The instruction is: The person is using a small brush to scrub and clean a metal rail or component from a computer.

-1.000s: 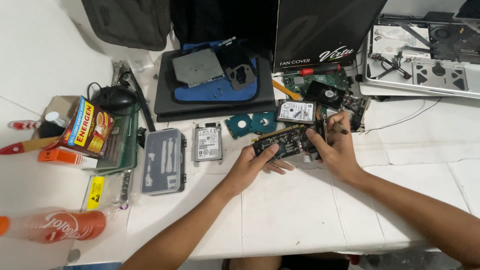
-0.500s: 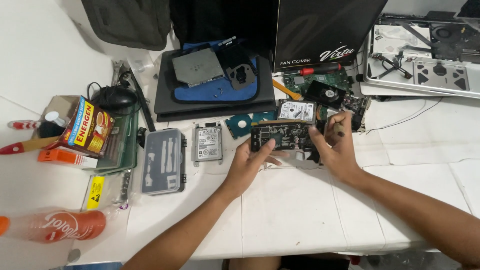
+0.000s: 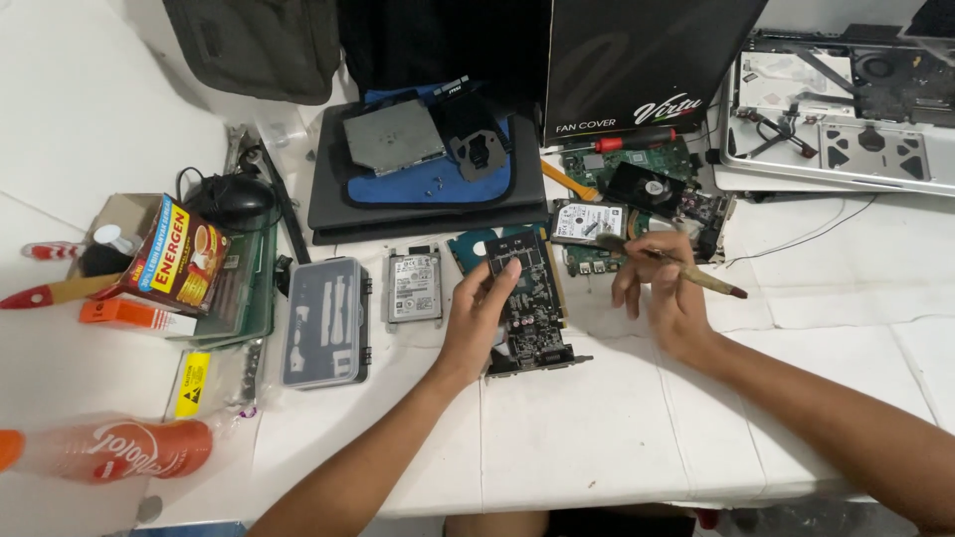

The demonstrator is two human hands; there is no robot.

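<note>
Black rectangular circuit card (image 3: 532, 303) with a metal end bracket now stands turned lengthwise over the white tiled table (image 3: 597, 438); half a second ago both hands held it crosswise. Left hand (image 3: 482, 308) alone pinches it in its grip. Right hand (image 3: 662, 288) has let go, its grip closed on a thin wooden-handled brush (image 3: 686, 270) just beside the card, bristles toward it.

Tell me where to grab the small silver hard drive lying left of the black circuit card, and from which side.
Grip the silver hard drive by its two long edges, coming straight down from above. It lies flat, label up, on the white table, so only the thin sides offer purchase. There looks to be a gap to the grey case on one side and to the left hand holding the circuit card on the other.
</note>
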